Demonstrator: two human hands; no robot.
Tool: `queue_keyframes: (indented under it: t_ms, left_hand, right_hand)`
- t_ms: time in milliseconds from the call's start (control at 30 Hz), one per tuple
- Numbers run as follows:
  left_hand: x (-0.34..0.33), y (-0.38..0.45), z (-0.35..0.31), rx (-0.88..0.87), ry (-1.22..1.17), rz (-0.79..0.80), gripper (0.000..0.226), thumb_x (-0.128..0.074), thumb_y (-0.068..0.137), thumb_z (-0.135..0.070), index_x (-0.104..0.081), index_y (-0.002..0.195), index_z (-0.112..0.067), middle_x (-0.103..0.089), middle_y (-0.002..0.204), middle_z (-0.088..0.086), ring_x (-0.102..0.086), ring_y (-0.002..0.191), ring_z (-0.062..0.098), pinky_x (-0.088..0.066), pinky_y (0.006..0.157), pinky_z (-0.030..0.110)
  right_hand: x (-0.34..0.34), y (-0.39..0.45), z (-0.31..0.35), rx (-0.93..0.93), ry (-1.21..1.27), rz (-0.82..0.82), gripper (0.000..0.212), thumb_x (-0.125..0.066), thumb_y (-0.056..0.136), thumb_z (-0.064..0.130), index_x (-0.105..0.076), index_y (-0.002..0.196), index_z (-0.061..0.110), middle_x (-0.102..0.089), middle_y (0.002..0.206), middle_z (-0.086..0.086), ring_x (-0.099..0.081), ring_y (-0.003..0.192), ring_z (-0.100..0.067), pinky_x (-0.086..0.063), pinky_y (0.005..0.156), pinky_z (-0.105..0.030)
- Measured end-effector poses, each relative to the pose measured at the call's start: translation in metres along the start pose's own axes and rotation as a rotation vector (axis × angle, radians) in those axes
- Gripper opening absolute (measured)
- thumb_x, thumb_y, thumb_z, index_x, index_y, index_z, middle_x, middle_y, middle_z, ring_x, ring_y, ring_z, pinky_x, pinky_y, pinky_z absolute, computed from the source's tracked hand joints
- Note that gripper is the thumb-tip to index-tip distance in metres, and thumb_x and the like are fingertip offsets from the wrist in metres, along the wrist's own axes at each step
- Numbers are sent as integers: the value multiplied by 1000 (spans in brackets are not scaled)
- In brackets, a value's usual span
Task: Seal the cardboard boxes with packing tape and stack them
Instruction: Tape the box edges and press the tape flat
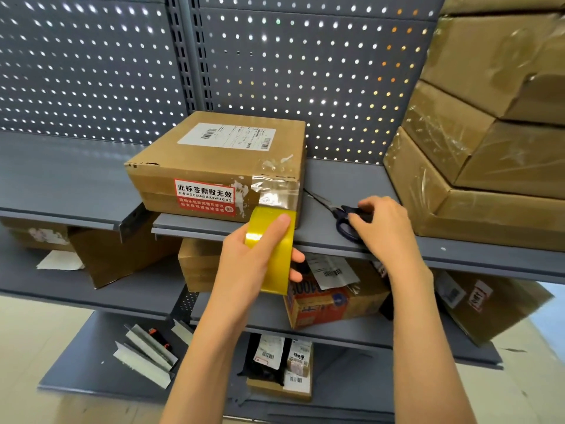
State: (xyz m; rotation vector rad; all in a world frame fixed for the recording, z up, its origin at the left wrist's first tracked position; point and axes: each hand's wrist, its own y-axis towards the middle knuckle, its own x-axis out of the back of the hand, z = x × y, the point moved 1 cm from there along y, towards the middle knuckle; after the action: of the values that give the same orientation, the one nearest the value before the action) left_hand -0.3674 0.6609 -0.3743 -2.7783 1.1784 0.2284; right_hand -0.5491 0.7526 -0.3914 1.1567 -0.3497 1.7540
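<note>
Scissors (pixel 339 211) gripped by right hand (pixel 383 228), blades pointing up-left toward box (pixel 214 166)

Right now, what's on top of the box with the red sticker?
On top of the box lies a white shipping label with barcodes, plus clear tape scraps near its right front corner. Nothing is stacked on it. What is under the label is covered.

Red label (pixel 204 197) on cardboard box (pixel 214 160): "此标签撕毁无效", "CIBIAOQIANSIHUIWUXIAO".

Scissors (pixel 339 209) R of box (pixel 220 166).
</note>
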Motion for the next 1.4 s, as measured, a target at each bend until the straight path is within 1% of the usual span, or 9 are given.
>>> queue_keyframes:
  t_ms: [200, 333, 400, 500, 633, 733, 867, 1067, 1400]
  left_hand:
    - [0, 0, 0, -6, -7, 2, 18, -59, 87, -31, -61, 83, -14, -66, 56, 6, -58, 39, 17, -50, 45, 26]
    - [0, 0, 0, -5, -7, 1, 18, -59, 87, -31, -60, 83, -14, -66, 57, 6, -58, 40, 17, -50, 46, 27]
    - [0, 0, 0, -2, -6, 0, 18, -59, 87, -32, -60, 83, -14, -66, 56, 6, -58, 39, 17, -50, 46, 27]
    - [0, -1, 0, 0, -5, -6, 18, -59, 87, -32, -60, 83, -14, -67, 56, 6, -58, 39, 17, -51, 45, 27]
    - [-1, -1, 0, -8, -3, -18, 17, -59, 88, -31, -60, 83, -14, -66, 57, 6, -58, 39, 17, -50, 45, 26]
    - [-1, -2, 1, -6, -8, -31, 17, -60, 88, -30, -60, 83, -14, -66, 57, 6, -57, 39, 17, -50, 44, 25]
    - [-2, -3, 0, -11, -13, -43, 18, -60, 88, -29, -60, 82, -12, -66, 57, 7, -57, 38, 17, -50, 43, 25]
    - [-3, -4, 1, -22, -1, -58, 20, -60, 88, -30, -62, 83, -11, -66, 57, 6, -57, 39, 17, -51, 45, 26]
    - [-5, -4, 2, -27, 10, -101, 19, -58, 89, -29, -63, 87, -11, -66, 56, 4, -57, 37, 15, -51, 44, 25]
  right_hand:
    - [-4, -3, 1, 28, -174, 3, 32, -61, 92, 26, -63, 111, 0, -59, 110, -18, -52, 104, -32, -42, 80, -37]
    - [-6, -3, 3, 29, -186, 10, 33, -54, 97, 26, -58, 116, 0, -54, 116, -17, -49, 108, -31, -38, 80, -34]
    - [-6, -5, 1, 35, -131, -3, 32, -52, 98, 25, -56, 120, 2, -53, 119, -16, -48, 109, -31, -36, 82, -33]
    - [-1, -9, -3, 45, 6, -68, 29, -49, 99, 27, -55, 119, 6, -58, 113, -11, -53, 102, -29, -34, 74, -33]
    - [9, -11, -5, 70, 379, -121, 27, -58, 94, 29, -56, 113, 10, -60, 101, 1, -56, 89, -12, -40, 73, -23]
    - [15, -15, -4, 129, 511, -50, 27, -70, 84, 27, -59, 105, 15, -64, 92, 7, -58, 75, -3, -46, 67, -14]
    - [19, -23, -4, 151, 568, 42, 34, -81, 72, 34, -56, 92, 22, -64, 82, 9, -58, 68, 0, -46, 61, -11]
    - [41, -33, -13, 205, 596, 253, 55, -78, 53, 55, -60, 87, 15, -67, 77, 7, -58, 68, -3, -45, 64, -14]
    - [59, -35, -22, 223, 532, 401, 56, -78, 50, 58, -64, 86, 18, -68, 76, 4, -59, 66, -8, -46, 65, -22]
